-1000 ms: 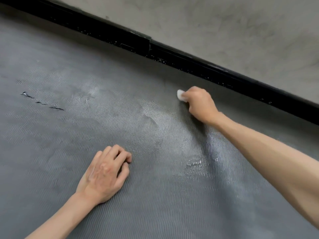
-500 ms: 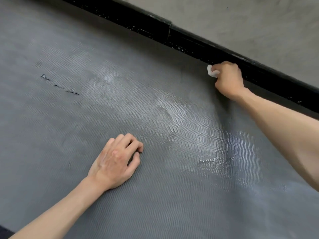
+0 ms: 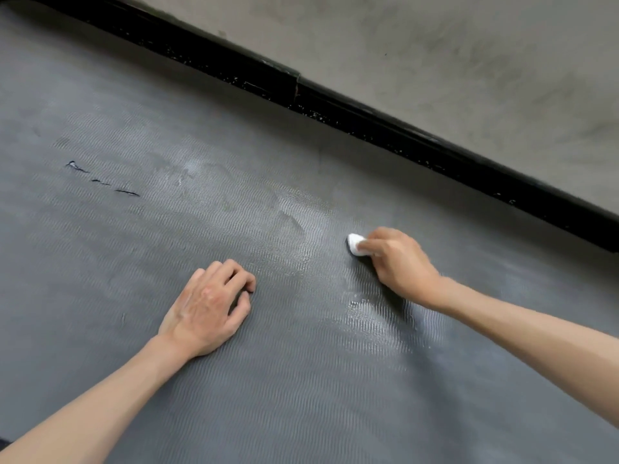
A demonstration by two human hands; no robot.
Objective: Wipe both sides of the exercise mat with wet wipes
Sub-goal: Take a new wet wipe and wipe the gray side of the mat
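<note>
A grey ribbed exercise mat (image 3: pixel 134 262) lies flat and fills most of the view. My right hand (image 3: pixel 398 262) grips a small bunched white wet wipe (image 3: pixel 355 244) and presses it on the mat right of centre. A shiny wet streak (image 3: pixel 375 316) runs below that hand. My left hand (image 3: pixel 209 309) rests on the mat at centre with its fingers curled under, holding nothing.
A black skirting board (image 3: pixel 335 108) runs diagonally along the mat's far edge, with a grey concrete wall (image 3: pixel 469 61) behind it. Small dark tears (image 3: pixel 100 180) mark the mat at the left.
My right hand has pulled the wipe back from the skirting board toward me, across the mat. My left hand has stayed in place on the mat.
</note>
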